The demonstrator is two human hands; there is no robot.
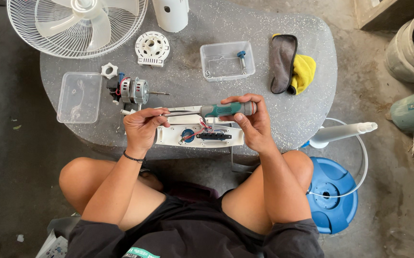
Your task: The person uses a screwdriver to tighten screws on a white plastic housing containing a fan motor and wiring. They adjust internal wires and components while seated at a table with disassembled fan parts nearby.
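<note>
Bare knees frame a speckled stone table [307, 43]. The right hand [251, 125] grips a rubbery green screwdriver [216, 110]; the left hand [140, 128] pinches its thin metal shaft above a white plastic panel [169, 136].

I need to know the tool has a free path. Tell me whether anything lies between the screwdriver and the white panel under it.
Nothing visible does. The screwdriver, held level by the right hand with the left hand at its shaft, hangs above the white panel. Only the panel's own red wires rise towards it.

A makeshift repair workshop: bare concrete floor [16, 157], a low speckled counter [307, 114] strewn with fan guard [35, 33], motor [133, 91] and parts tubs [226, 59].
</note>
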